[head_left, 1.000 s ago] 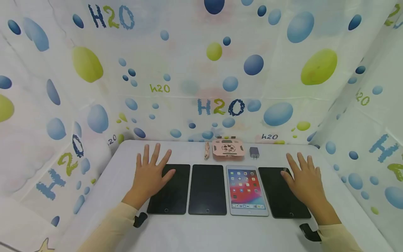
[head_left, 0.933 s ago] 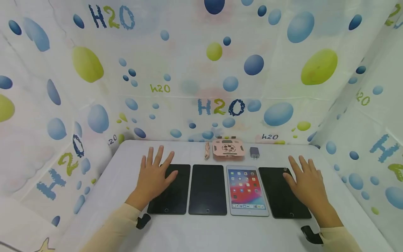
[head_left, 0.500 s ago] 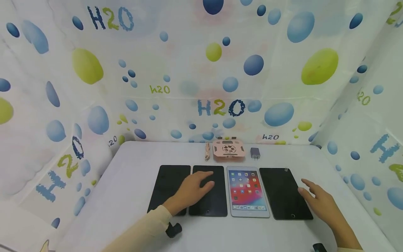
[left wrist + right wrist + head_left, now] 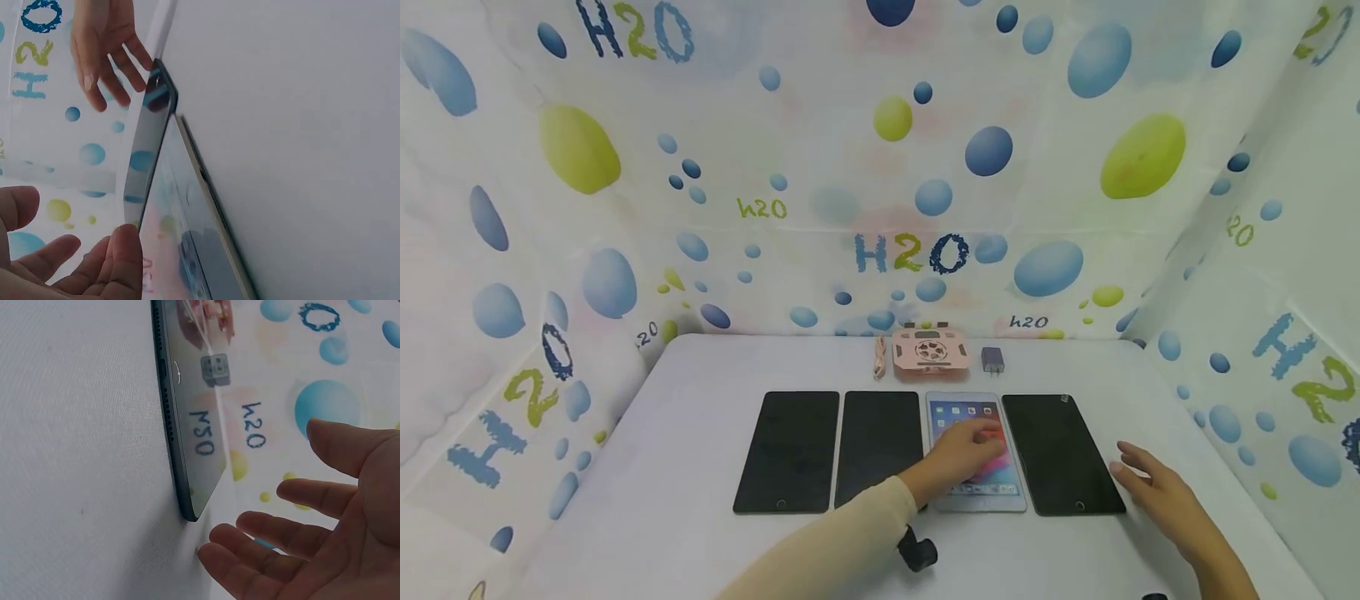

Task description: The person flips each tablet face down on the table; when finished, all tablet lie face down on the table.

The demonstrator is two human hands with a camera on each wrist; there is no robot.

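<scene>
My left hand [image 4: 964, 451] is over the white tablet [image 4: 981, 500], whose lit screen shows app icons; its fingers are loosely bent and hold nothing, and part of the screen is hidden. To the right lies a black tablet [image 4: 1060, 458] with its screen dark. Beside its right edge hovers my right hand [image 4: 1165, 492], fingers spread and relaxed, holding nothing. In the left wrist view, the left hand's fingers [image 4: 125, 262] appear near the tablets. The right wrist view has the right hand [image 4: 325, 531] just off a tablet corner [image 4: 187, 509].
Two more dark tablets, one at the far left [image 4: 786, 454] and one beside it [image 4: 877, 442], complete the row. Behind stand a coiled cable [image 4: 880, 357], a pink case [image 4: 931, 350] and a dark plug adapter [image 4: 992, 359]. A patterned sheet [image 4: 820, 125] rises around the white table [image 4: 685, 467].
My left hand has swept right from the far-left tablet, across the second one, to the white tablet. My right hand has drawn off the right black tablet. The head view has shifted slightly.
</scene>
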